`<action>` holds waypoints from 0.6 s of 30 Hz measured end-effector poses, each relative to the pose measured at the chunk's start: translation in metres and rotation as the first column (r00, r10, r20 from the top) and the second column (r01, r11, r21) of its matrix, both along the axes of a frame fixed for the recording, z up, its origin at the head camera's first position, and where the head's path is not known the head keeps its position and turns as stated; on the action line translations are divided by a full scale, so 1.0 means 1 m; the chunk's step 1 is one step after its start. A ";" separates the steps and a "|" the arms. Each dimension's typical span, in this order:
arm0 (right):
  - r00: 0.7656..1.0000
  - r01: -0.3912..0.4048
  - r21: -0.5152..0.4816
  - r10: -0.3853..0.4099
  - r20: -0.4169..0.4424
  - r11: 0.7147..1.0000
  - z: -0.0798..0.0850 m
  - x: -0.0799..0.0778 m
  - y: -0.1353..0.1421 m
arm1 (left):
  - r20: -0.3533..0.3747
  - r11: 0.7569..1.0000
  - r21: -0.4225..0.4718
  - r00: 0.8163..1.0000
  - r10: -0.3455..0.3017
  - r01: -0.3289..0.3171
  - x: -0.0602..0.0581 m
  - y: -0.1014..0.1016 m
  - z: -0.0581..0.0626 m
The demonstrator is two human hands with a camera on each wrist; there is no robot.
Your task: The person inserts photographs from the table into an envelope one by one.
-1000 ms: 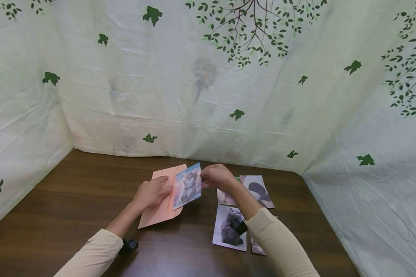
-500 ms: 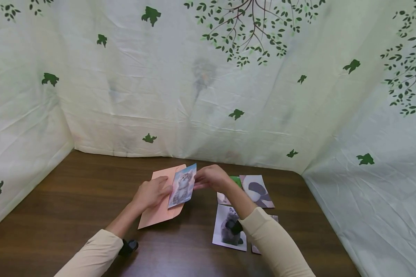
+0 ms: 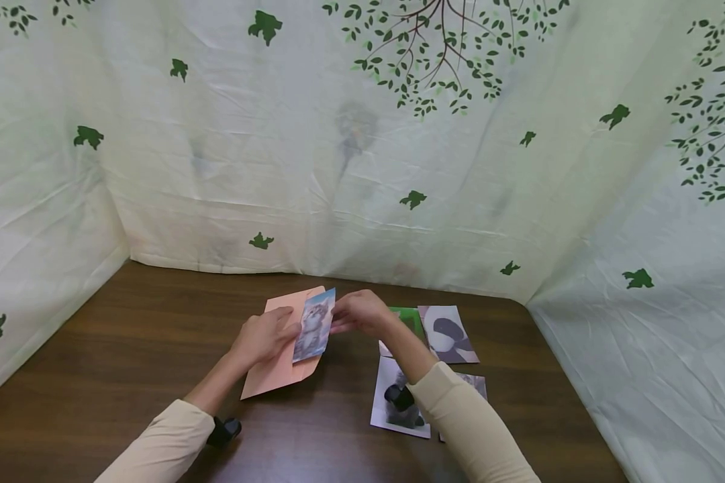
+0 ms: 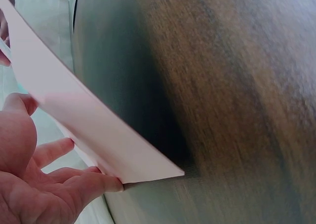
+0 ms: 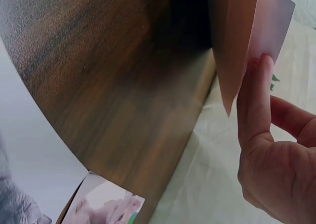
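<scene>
In the head view my left hand (image 3: 266, 337) holds a peach-pink envelope (image 3: 268, 379), its thumb on the upper face. The left wrist view shows the fingers of that hand along the edge of the envelope (image 4: 94, 120). A picture card of a kitten (image 3: 313, 327) sticks out of the envelope's right side; its left part is hidden. My right hand (image 3: 361, 314) pinches the right edge of this card. From the right wrist, its fingers lie against the back of the card (image 5: 271, 29), close to the envelope (image 5: 232, 51).
Several picture cards lie on the brown table (image 3: 127, 355) below my right forearm: a grey cat card (image 3: 380, 402), a green-patterned card (image 3: 412, 318) and a card with a dark rounded shape (image 3: 450, 335). A white leaf-print curtain (image 3: 314, 221) stands behind the table.
My right hand has moved left with the kitten card, and less of the card shows outside the envelope. The left hand and the envelope have stayed nearly still.
</scene>
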State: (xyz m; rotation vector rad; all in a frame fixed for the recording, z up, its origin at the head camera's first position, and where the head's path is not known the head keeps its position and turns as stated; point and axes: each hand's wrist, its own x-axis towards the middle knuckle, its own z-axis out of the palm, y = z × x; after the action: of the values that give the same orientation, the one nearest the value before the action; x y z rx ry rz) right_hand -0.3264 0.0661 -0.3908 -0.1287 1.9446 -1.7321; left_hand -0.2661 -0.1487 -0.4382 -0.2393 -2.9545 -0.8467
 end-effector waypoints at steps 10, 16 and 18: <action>1.000 0.013 0.059 -0.013 0.003 0.998 -0.005 0.002 -0.004 | 0.041 0.999 0.036 0.999 0.012 -0.014 -0.002 0.000 -0.001; 1.000 0.003 0.052 -0.004 0.020 0.999 -0.009 0.002 -0.009 | 0.032 0.999 0.051 0.999 0.006 -0.008 -0.001 -0.002 -0.001; 1.000 0.006 0.057 -0.007 0.024 0.998 -0.010 0.002 -0.011 | 0.026 0.999 0.046 1.000 0.002 -0.004 -0.001 -0.003 -0.001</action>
State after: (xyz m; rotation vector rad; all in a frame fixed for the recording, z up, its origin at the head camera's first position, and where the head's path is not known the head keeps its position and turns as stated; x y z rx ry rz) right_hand -0.3239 0.0556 -0.4010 -0.0810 1.9771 -1.6730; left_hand -0.2674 -0.1513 -0.4392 -0.2231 -2.9537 -0.9237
